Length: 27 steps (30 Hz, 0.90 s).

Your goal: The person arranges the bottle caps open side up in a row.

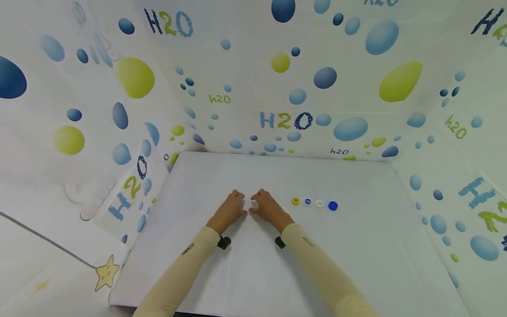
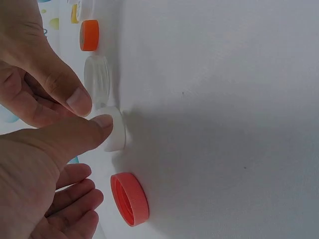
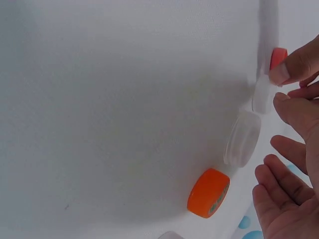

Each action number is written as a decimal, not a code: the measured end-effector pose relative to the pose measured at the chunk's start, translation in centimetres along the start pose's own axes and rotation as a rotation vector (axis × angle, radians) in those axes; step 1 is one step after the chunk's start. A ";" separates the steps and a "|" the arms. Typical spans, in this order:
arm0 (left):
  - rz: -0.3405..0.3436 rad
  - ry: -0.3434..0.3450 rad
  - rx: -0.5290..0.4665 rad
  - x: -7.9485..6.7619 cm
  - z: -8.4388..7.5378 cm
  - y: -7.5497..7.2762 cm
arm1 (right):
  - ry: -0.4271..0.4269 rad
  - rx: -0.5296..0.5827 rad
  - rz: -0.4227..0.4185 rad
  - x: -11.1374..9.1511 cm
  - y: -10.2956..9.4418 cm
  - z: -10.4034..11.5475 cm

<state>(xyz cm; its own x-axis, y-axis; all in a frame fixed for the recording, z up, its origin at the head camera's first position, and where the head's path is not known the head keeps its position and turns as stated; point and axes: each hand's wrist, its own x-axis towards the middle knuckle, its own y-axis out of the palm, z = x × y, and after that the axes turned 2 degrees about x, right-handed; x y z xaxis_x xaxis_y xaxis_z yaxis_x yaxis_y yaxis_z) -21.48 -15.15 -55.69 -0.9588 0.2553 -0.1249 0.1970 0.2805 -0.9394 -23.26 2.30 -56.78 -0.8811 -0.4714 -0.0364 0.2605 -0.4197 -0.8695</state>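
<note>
A white cap (image 2: pixel 118 134) is placed on the white table (image 1: pixel 356 264), between the two hands. By the left hand (image 1: pixel 229 209) nothing is gripped: the thumb is held over the white cap, while the other fingers are kept relaxed and apart from it. By the right hand (image 1: pixel 271 209) nothing is gripped either; its thumb is brought close to the same cap, and its fingers are spread loosely. Whether the cap is really touched by the thumbs cannot be told.

A red cap (image 2: pixel 139 199), with its hollow side turned up, is seen near the left fingers. On the other side of the white cap, a clear cap (image 3: pixel 244 139) and an orange cap (image 3: pixel 207 194) are found near the right hand.

Farther to the right, the row is continued by a yellow cap (image 1: pixel 295 201), a blue-and-white cap (image 1: pixel 307 201), a pale cap (image 1: pixel 319 204) and a blue cap (image 1: pixel 333 206). Both arms are covered by cream sleeves (image 1: pixel 184 268). Behind the table, a white sheet (image 1: pixel 253 79) is decorated with coloured drops and "H2O" lettering.
</note>
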 end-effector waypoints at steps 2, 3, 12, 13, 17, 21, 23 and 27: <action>0.000 0.000 0.015 0.0 0.1 0.1 | -0.002 -0.011 0.008 0.0 0.1 0.1; 0.002 0.000 0.025 0.0 0.1 0.2 | -0.002 -0.016 0.011 0.0 0.2 0.2; -0.010 0.041 0.109 -0.2 0.2 0.6 | -0.019 -0.037 0.015 -0.1 0.6 0.5; -0.009 0.043 0.114 -0.2 0.2 0.6 | -0.021 -0.038 0.017 -0.1 0.7 0.6; -0.009 0.054 0.120 -0.2 0.4 0.8 | -0.023 -0.046 0.020 -0.1 0.8 0.6; -0.026 0.069 0.109 -0.2 0.7 1.1 | -0.028 -0.052 0.014 0.0 1.1 0.6; -0.040 0.079 0.112 -0.2 0.8 1.2 | -0.027 -0.058 0.013 0.1 1.4 0.6; -0.063 0.086 0.110 -0.2 0.8 1.3 | -0.015 -0.079 0.016 0.4 1.7 0.5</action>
<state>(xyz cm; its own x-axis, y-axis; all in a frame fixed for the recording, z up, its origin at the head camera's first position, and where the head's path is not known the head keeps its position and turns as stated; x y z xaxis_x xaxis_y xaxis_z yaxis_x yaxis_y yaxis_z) -21.24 -15.55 -57.18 -0.9464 0.3203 -0.0416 0.1093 0.1963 -0.9744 -22.92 1.00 -57.99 -0.8707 -0.4898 -0.0440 0.2422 -0.3494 -0.9051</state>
